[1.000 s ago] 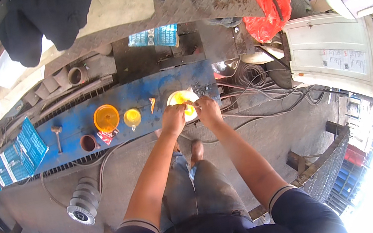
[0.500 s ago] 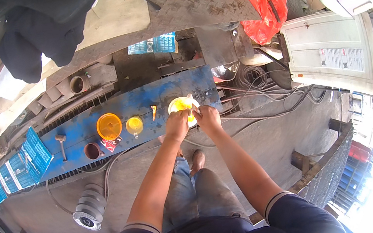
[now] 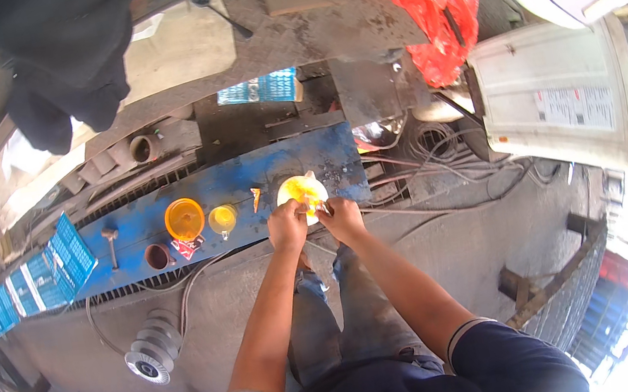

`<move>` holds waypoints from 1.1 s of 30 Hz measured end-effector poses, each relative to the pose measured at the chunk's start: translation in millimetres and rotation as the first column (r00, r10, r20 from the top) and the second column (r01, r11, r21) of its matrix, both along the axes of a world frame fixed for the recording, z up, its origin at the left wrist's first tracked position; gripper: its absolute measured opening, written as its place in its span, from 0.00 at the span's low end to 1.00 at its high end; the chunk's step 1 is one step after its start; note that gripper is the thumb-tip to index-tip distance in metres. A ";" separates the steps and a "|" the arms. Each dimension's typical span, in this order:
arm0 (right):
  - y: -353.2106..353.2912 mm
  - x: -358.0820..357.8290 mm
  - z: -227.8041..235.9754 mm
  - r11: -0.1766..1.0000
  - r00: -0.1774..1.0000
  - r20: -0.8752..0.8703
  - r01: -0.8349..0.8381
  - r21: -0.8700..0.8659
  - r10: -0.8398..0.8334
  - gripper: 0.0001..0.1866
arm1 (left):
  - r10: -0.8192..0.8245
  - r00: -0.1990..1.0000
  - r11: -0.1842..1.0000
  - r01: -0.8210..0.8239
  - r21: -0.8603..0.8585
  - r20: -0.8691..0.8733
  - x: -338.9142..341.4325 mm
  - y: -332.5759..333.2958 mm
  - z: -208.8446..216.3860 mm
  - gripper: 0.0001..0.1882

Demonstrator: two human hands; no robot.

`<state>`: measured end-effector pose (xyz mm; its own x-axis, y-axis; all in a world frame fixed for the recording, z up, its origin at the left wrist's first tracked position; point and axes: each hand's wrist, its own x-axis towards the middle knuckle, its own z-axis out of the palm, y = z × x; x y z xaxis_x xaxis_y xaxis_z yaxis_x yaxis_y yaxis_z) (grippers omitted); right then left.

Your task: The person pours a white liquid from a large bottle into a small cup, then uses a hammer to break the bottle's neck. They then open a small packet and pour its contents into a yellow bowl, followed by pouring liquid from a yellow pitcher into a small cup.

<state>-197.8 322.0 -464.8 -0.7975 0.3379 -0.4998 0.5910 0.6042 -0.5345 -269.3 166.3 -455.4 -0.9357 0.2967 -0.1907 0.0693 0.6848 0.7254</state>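
Observation:
A white bowl (image 3: 281,192) with yellow and orange contents stands near the right end of a blue bench (image 3: 239,177). At its near edge, my left hand (image 3: 287,226) is closed, with its fingertips over the rim. My right hand (image 3: 342,219) is closed too, close beside it on the right. Whatever the fingers pinch is too small and blurred to name. Left of the bowl are a small orange and white packet (image 3: 256,199), a glass mug of yellow drink (image 3: 222,219) and an orange bowl (image 3: 184,219).
Farther left on the bench are a red packet (image 3: 187,248), a brown cup (image 3: 158,257), a hammer (image 3: 112,247) and blue printed cardboard (image 3: 69,257). Cables (image 3: 450,205) run at the right, near a white panel (image 3: 553,99). A wire spool (image 3: 153,349) lies on the floor.
Both hands have come back from over the bowl to its near edge and sit slightly farther apart. More of the yellow contents shows. The view has shifted a little.

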 end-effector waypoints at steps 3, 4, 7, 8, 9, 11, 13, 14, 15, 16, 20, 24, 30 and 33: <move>9.0 -10.2 6.9 0.982 0.996 -0.001 0.086 -0.169 -0.088 0.21 | 0.123 0.985 0.992 -0.121 -0.027 0.124 1.6 6.6 11.9 0.11; 15.2 -18.3 11.3 0.964 0.987 0.064 0.157 -0.216 -0.146 0.22 | 0.212 0.968 0.976 -0.217 0.024 0.131 -1.9 10.9 17.8 0.11; 46.9 -58.6 34.1 0.799 0.938 0.102 0.336 -0.499 -0.331 0.23 | 0.484 0.803 0.804 -0.565 0.185 0.348 -35.4 31.8 44.0 0.09; 62.7 -78.0 46.2 0.779 0.946 0.057 0.296 -0.553 -0.319 0.22 | 0.499 0.749 0.672 -0.652 0.352 0.436 -54.1 34.8 57.2 0.11; 80.7 -101.2 60.2 0.759 0.940 0.087 0.318 -0.568 -0.329 0.21 | 0.493 0.727 0.545 -0.687 0.482 0.479 -75.5 39.4 71.9 0.12; 118.1 -149.9 93.2 0.755 0.944 -0.012 0.256 -0.604 -0.330 0.23 | 0.419 0.751 0.372 -0.655 0.658 0.510 -131.3 45.8 100.5 0.14; 152.0 -196.4 125.9 0.750 0.933 -0.193 0.108 -0.653 -0.303 0.24 | 0.433 0.794 0.384 -0.590 0.710 0.426 -184.1 45.4 130.6 0.15; 162.1 -217.3 138.5 0.696 0.884 -0.176 0.203 -0.689 -0.432 0.26 | 0.485 0.751 0.390 -0.644 0.658 0.448 -211.1 44.2 144.4 0.18; 167.7 -233.1 147.9 0.618 0.820 -0.239 0.168 -0.768 -0.520 0.28 | 0.501 0.761 0.401 -0.627 0.668 0.413 -228.0 43.1 155.8 0.28; 169.1 -243.7 153.6 0.662 0.735 -0.226 0.377 -0.648 -0.639 0.29 | 0.574 0.700 0.367 -0.684 0.631 0.425 -230.4 43.0 162.3 0.30; 138.6 -251.1 152.0 0.732 0.512 -0.527 0.528 -0.430 -0.678 0.27 | 0.641 0.671 0.359 -0.691 0.628 0.372 -184.8 42.4 147.9 0.39; 91.6 -268.9 144.0 0.999 0.670 -0.742 0.022 0.030 0.008 0.15 | 0.515 0.820 0.819 -0.556 0.141 0.249 -0.1 12.2 94.6 0.34; 35.7 -368.9 140.5 0.930 0.776 -0.560 -0.091 0.356 0.290 0.16 | 0.372 0.659 0.878 -0.022 -0.479 0.653 364.2 -113.3 127.4 0.35; 27.4 -396.4 132.4 0.904 0.800 -0.537 -0.016 0.427 0.268 0.17 | 0.682 0.354 0.693 -0.033 -0.720 0.640 504.9 -140.6 207.0 0.25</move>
